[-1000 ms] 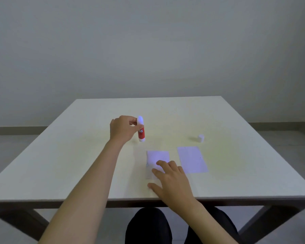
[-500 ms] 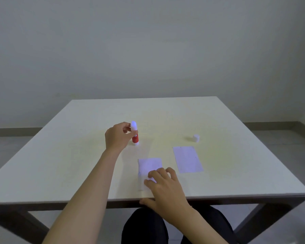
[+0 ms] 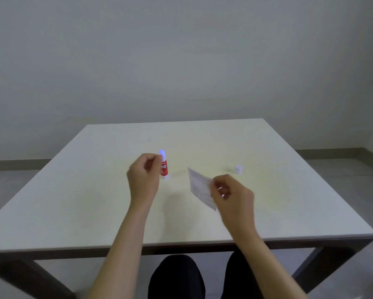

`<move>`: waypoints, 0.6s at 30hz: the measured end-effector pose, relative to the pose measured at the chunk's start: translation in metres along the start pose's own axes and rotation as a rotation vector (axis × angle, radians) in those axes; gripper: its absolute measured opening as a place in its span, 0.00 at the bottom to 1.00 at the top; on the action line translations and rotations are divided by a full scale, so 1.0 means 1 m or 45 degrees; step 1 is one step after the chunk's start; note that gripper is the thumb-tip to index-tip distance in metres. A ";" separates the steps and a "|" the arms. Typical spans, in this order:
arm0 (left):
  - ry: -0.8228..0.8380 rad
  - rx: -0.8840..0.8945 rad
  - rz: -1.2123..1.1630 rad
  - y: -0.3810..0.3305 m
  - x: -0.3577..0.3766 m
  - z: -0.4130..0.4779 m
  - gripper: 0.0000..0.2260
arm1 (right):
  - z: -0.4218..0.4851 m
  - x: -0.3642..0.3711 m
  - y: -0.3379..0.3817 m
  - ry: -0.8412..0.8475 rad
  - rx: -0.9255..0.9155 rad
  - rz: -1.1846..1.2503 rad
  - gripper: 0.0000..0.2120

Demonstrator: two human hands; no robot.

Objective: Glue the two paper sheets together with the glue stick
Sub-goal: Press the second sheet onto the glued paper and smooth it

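A red glue stick (image 3: 163, 166) with its white tip uncovered stands upright on the cream table (image 3: 73, 201), left of centre. My left hand (image 3: 143, 180) is beside it, thumb and forefinger closed on its upper part. My right hand (image 3: 231, 197) pinches a white paper sheet (image 3: 199, 187) by its right edge and holds it tilted above the table. The second sheet does not show; the raised sheet and my right hand cover the spot where it lay.
The glue stick's small white cap (image 3: 238, 169) stands on the table to the right, beyond my right hand. The table's near edge (image 3: 181, 244) runs just above my knees. A bare grey wall stands behind the table.
My right hand has lifted the sheet it was pressing on off the table and moved right. My left hand has stayed with the glue stick, which now stands on the table.
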State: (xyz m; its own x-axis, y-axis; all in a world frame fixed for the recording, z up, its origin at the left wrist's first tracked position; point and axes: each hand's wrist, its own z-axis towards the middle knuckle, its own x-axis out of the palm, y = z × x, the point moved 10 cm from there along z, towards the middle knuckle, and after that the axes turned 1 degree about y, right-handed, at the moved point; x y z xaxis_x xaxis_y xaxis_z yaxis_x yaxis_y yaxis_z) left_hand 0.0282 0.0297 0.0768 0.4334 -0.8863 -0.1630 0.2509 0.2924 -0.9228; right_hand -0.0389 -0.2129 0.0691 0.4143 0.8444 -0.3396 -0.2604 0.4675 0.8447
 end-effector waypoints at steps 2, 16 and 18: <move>0.192 -0.115 -0.048 0.004 0.023 -0.015 0.07 | 0.008 -0.014 -0.029 -0.064 0.307 0.415 0.09; 0.401 -0.469 -0.337 0.017 0.084 -0.065 0.08 | -0.002 -0.006 -0.087 0.078 0.824 1.063 0.04; 0.438 -0.461 -0.276 0.018 0.088 -0.060 0.10 | 0.004 -0.015 -0.090 0.164 0.799 0.925 0.02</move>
State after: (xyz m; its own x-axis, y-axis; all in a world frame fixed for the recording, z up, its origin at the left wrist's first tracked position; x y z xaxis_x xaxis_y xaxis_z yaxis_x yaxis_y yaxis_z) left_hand 0.0187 -0.0645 0.0245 0.0813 -0.9967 -0.0042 -0.0376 0.0012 -0.9993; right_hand -0.0183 -0.2692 -0.0004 0.2277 0.9118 0.3416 0.1131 -0.3732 0.9208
